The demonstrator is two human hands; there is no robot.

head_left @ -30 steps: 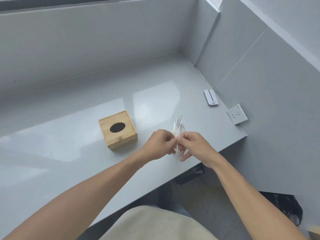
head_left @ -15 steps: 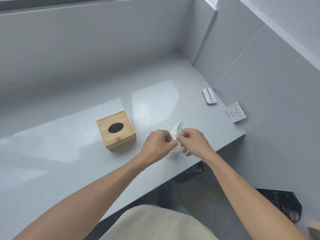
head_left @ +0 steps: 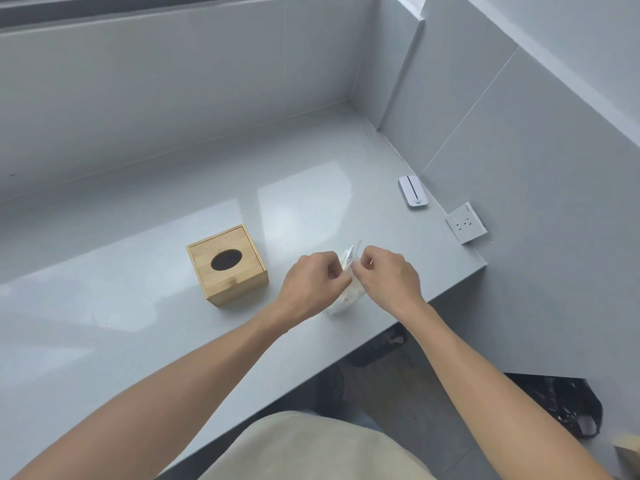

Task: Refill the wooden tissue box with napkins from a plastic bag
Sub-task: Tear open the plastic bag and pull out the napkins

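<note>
A square wooden tissue box with a dark oval slot in its lid stands on the grey counter, lid closed. To its right a clear plastic bag of white napkins hangs with its lower end on the counter. My left hand pinches the bag's top edge from the left. From the right, my right hand pinches the same edge. The two hands sit close together, a little right of the box.
A small white device lies near the right wall. A white wall socket sits just above the counter's right corner. The counter's front edge runs diagonally below my arms; dark objects lie on the floor beneath.
Both hands have pulled slightly apart at the bag's top, and more of the bag now shows below them, its lower end lying on the counter. The box has not moved.
</note>
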